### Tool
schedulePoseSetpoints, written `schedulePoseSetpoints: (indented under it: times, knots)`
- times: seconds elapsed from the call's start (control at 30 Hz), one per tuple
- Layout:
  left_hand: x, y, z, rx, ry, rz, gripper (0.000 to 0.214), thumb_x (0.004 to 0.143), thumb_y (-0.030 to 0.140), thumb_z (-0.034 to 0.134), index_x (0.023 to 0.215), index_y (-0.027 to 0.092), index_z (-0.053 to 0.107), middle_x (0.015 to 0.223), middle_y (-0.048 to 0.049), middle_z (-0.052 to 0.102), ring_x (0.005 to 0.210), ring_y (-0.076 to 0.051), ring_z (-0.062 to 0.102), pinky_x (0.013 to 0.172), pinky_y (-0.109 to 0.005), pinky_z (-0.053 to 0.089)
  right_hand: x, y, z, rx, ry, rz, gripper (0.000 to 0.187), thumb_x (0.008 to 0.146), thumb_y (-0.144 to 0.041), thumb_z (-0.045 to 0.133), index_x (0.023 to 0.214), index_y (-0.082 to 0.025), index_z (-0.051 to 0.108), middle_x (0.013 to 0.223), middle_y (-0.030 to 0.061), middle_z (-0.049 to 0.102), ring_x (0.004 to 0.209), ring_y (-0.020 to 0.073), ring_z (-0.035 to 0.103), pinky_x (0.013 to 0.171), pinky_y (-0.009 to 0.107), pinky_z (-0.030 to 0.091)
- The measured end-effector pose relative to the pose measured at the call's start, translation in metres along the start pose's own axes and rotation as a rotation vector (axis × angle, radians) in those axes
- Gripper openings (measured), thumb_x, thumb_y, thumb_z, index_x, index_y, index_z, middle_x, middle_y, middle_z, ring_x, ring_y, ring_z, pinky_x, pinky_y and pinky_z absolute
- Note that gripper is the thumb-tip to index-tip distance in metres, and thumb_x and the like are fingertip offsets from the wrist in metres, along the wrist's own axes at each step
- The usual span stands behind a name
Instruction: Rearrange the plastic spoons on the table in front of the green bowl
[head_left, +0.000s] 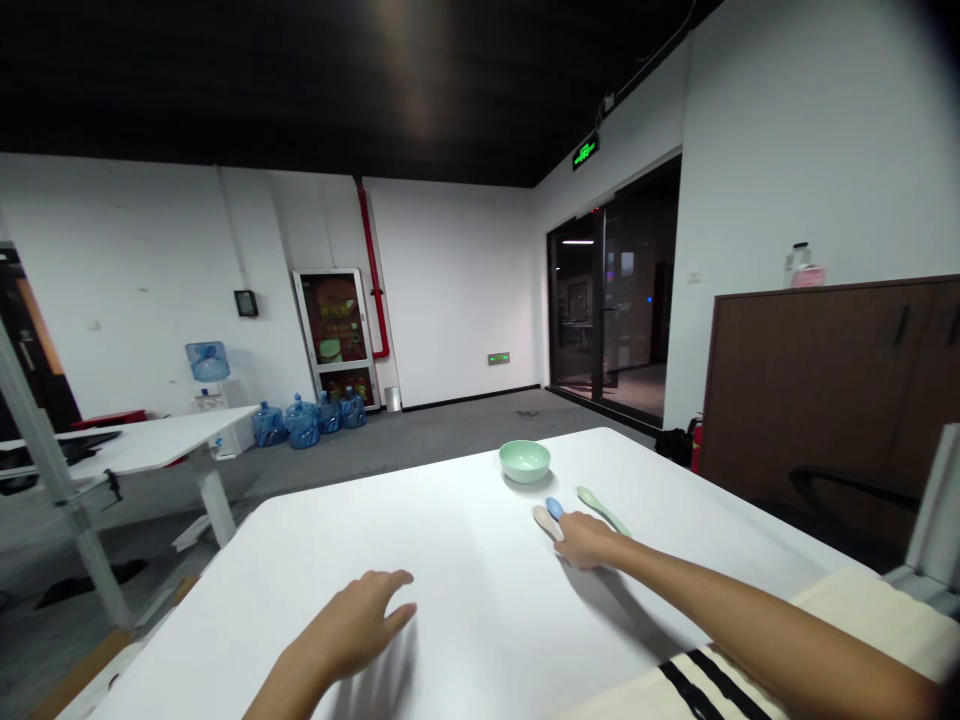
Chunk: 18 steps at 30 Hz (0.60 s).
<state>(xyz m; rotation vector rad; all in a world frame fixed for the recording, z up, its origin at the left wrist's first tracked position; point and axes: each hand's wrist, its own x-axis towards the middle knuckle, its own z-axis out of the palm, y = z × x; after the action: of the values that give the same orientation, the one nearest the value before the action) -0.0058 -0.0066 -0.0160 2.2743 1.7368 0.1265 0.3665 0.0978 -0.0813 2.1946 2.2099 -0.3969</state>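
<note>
My right hand (589, 541) reaches over the table with its fingers closed around the handle end of a spoon. A beige spoon (546, 520) and a blue spoon (554, 508) both run in under the fingers, so I cannot tell which one is gripped. Just right of them lies a light green spoon (600, 508), apart from the fingers. Behind the spoons a mint green bowl (525, 462) stands upright, with nothing visible inside. Over the left part of the table hovers my left hand (367, 620), open and empty, thumb and fingers apart.
The white table (450, 540) has rounded far corners. Cream cloth with black stripes (694, 685) shows at the lower right. A brown cabinet (817, 390) stands to the right. Another white table (165, 435) and several blue water jugs (303, 422) are at the left.
</note>
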Motion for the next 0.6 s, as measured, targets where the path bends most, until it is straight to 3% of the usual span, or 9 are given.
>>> schedulePoseSetpoints:
  times: [0.37,0.6]
  knots:
    - [-0.003,0.007,-0.004,0.007,-0.009,-0.014,0.058,0.081,0.061,0.038,0.126,0.029,0.053,0.127,-0.0059,0.059,0.116,-0.028,0.053,0.096,-0.039,0.040,-0.003,-0.001,0.003,-0.071,0.072,-0.039,0.024,0.072,-0.036,0.062,0.089,-0.019,0.064,0.099,0.0137,0.064,0.087,0.0281,0.061,0.069,0.035,0.043]
    - [-0.002,0.005,-0.003,0.002,0.001,-0.009,0.059,0.080,0.063,0.039,0.126,0.029,0.054,0.127,-0.0055,0.059,0.116,-0.028,0.053,0.095,-0.038,0.041,-0.010,-0.006,-0.003,-0.194,0.049,-0.070,0.032,0.077,-0.039,0.053,0.097,-0.016,0.064,0.101,0.0153,0.064,0.088,0.0272,0.062,0.069,0.036,0.044]
